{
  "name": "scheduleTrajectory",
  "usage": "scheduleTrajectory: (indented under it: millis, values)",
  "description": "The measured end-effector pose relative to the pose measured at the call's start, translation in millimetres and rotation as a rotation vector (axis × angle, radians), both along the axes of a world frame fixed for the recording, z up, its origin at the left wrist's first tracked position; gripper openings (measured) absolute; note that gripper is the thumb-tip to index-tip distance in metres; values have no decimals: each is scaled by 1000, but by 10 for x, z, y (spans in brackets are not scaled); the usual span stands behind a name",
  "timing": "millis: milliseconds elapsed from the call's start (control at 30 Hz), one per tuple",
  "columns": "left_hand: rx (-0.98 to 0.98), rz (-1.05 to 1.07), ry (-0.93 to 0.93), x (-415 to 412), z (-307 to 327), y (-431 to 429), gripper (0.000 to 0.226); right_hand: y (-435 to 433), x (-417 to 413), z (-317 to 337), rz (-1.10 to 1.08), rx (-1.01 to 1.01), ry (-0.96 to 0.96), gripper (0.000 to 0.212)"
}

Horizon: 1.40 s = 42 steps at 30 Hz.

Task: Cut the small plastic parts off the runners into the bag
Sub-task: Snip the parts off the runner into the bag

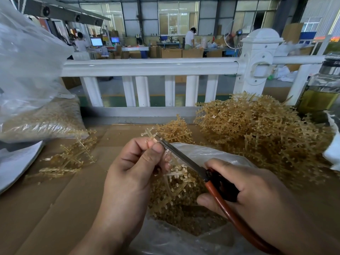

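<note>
- Left hand (132, 168) pinches a runner (174, 173) above the open bag (211, 155)
- Right hand (244, 188) grips scissors (185, 160), blades at the runner's top
- Uncut runners (257, 129) heaped at right

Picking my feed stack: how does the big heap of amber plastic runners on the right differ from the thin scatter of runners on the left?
The big heap of amber plastic runners is tall, dense and tangled; the thin scatter of runners lies low, just a few pieces. The heap's tips look knobby; the scatter's look paler, whether stripped I cannot tell. Both lie on brown cardboard.
</note>
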<state>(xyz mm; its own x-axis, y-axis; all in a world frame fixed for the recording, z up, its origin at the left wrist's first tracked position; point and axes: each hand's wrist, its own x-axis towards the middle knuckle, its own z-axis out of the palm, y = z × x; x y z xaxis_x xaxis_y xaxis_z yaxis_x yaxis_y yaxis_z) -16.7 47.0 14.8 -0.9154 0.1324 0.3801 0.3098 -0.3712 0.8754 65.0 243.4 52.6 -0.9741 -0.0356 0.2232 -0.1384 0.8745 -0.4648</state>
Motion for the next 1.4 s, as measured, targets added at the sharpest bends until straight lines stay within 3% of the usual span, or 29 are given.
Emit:
scheduleTrajectory:
  millis: [133,400,533,800,1400]
  values:
    - [3,0,12,3,0,11,22,14,-6,-6,12,-4,-15,74]
    - [8,-5,-3,9,9,12,21,9,9,34,36,-36,-47,55]
    - [9,-8,-9,2,4,9,18,8,3,38,35,-32,-48,68]
    - [-9,-10,-3,0,-1,-10,23,11,8,46,28,-2,-45,74]
    - [-30,-28,0,32,45,-11,20,-28,19,55,26,-26,-71,58]
